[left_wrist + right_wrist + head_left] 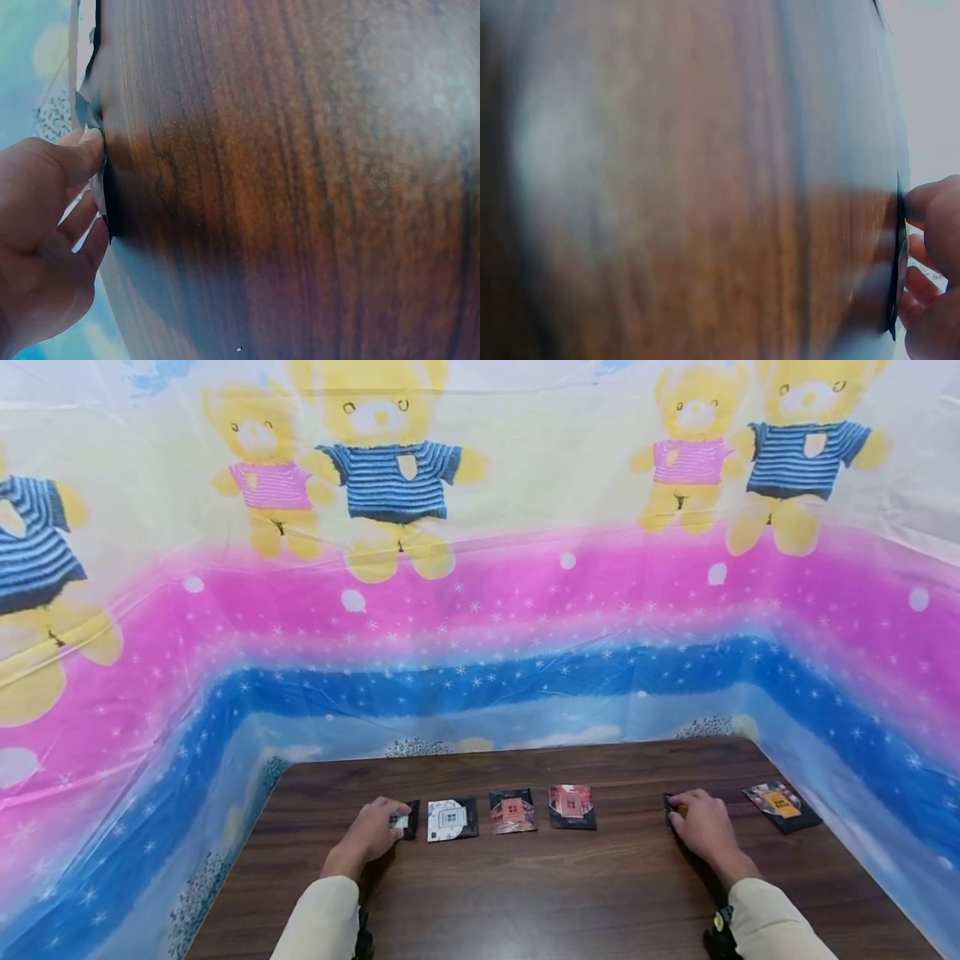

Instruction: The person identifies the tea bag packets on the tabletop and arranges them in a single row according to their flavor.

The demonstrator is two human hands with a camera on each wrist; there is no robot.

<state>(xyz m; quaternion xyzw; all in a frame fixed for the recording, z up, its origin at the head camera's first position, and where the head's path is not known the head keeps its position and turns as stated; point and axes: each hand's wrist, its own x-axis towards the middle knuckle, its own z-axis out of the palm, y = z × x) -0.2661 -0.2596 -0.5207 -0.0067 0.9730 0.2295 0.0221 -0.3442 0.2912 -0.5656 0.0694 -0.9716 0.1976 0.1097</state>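
Observation:
At the left end of a row of flat packets, my left hand (pixel 375 828) holds a small dark packet (pixel 408 820) with a pale label. The left wrist view shows the thumb and fingers of that hand on the packet (pixel 103 187), which lies low at the table surface. Further right, my right hand (pixel 705 825) grips another dark packet (pixel 667 811), mostly hidden under the fingers. In the right wrist view this packet (pixel 898 277) appears edge-on at the tabletop, thumb and fingers against it. A white floral packet (pixel 452 819) lies just right of my left hand.
A red packet (pixel 513 811) and a pink-and-black packet (pixel 572 807) lie between the hands. An orange-labelled packet (pixel 782 805) lies at the far right, near the edge of the brown wooden table (pixel 525 893). A teddy-bear-printed cloth (pixel 517 577) hangs around the table.

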